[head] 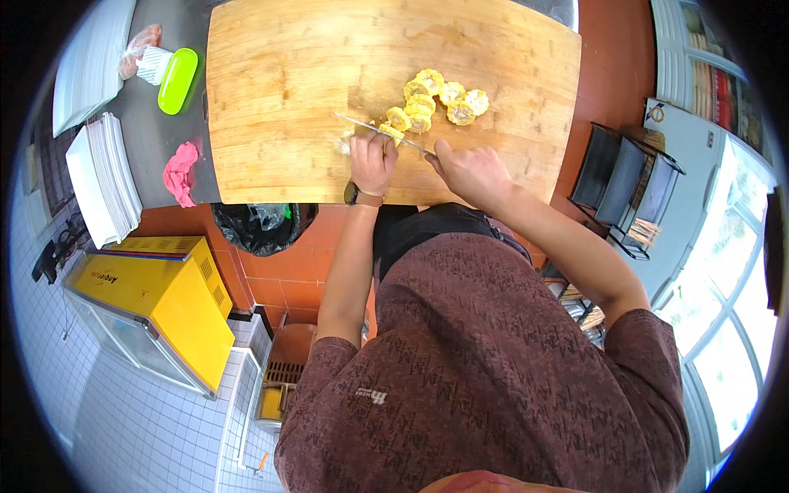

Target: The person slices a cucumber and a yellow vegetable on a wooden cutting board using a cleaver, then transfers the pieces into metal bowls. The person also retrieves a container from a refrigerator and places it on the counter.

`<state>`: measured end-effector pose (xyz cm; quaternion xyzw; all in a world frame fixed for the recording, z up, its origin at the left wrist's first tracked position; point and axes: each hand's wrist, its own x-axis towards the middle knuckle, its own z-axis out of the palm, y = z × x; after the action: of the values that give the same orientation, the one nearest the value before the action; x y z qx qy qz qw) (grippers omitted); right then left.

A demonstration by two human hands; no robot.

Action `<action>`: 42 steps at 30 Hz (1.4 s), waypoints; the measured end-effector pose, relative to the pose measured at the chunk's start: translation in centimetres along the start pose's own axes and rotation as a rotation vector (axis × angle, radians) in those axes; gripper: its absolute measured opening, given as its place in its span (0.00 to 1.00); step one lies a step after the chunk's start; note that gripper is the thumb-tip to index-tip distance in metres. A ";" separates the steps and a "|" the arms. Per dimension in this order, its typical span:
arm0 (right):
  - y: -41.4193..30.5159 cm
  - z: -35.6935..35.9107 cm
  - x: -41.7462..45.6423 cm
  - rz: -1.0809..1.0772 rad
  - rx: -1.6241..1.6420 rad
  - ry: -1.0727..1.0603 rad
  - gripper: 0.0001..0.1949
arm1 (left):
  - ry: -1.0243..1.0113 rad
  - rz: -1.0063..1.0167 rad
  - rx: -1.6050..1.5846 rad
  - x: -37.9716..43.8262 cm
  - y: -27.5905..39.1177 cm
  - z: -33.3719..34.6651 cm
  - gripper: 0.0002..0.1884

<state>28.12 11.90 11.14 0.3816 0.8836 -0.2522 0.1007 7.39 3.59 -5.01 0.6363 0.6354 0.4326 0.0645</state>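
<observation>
My right hand grips the handle of a kitchen knife. Its thin blade points up and to the left across the wooden cutting board. Just on the near side of the blade, my left hand has its fingers bent over a piece of corn, which they mostly hide. A cut corn round touches the blade on its far side. Beyond it lies a loose cluster of several yellow corn rounds, some with the pale cut face up. Whitish scraps lie left of my left hand.
On the dark counter at left are a green oblong lid or dish, a plastic bag, a pink cloth and stacked white trays. A black-lined bin stands below the board's near edge. A wire rack stands right.
</observation>
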 end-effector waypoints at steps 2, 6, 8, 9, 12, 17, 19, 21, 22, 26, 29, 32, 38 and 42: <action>-0.2 -0.6 0.4 0.016 0.009 -0.054 0.17 | 0.010 0.021 0.010 0.2 -0.1 -0.1 0.14; -0.7 -1.0 1.9 0.041 0.019 -0.154 0.18 | 0.022 0.047 0.017 0.4 0.0 0.2 0.16; -0.2 0.3 2.5 0.053 0.043 -0.161 0.18 | 0.045 0.031 0.023 0.5 0.5 0.2 0.17; -0.2 0.6 2.9 0.058 0.048 -0.157 0.18 | 0.045 0.004 0.014 0.7 0.4 0.2 0.17; -0.2 1.6 3.6 0.065 0.055 -0.136 0.19 | 0.033 -0.111 -0.007 0.8 0.3 0.0 0.17; 0.4 5.1 5.8 0.010 0.030 -0.079 0.19 | 0.040 -0.012 0.034 0.1 0.3 0.0 0.15; 1.3 6.2 5.7 -0.017 0.061 0.019 0.18 | 0.049 -0.037 0.029 0.5 0.3 0.2 0.13; 1.7 5.9 5.7 -0.025 0.073 0.061 0.19 | 0.019 -0.056 0.012 0.5 0.2 -0.3 0.12; 1.7 5.3 5.2 -0.039 0.187 0.104 0.18 | 0.019 -0.067 0.005 0.4 0.3 -0.6 0.11; 3.1 6.1 2.9 0.008 0.433 0.223 0.16 | 0.045 -0.056 0.008 0.6 0.9 -1.4 0.12; 2.5 5.3 1.7 0.051 0.350 0.292 0.16 | 0.034 -0.050 0.012 -0.1 0.7 -1.3 0.11; 1.0 2.9 1.0 -0.002 0.208 0.298 0.16 | 0.029 -0.031 0.014 -0.4 0.0 -1.0 0.10; -1.4 1.4 -0.3 -0.034 0.011 0.215 0.17 | 0.042 -0.034 -0.027 -0.4 0.1 -0.9 0.10; -1.5 1.5 0.0 0.003 -0.003 0.139 0.16 | 0.058 -0.022 -0.016 -0.6 -0.1 -0.6 0.11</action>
<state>26.97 10.28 10.43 0.3994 0.8882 -0.2236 0.0399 7.05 2.86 -5.01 0.6158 0.6406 0.4553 0.0560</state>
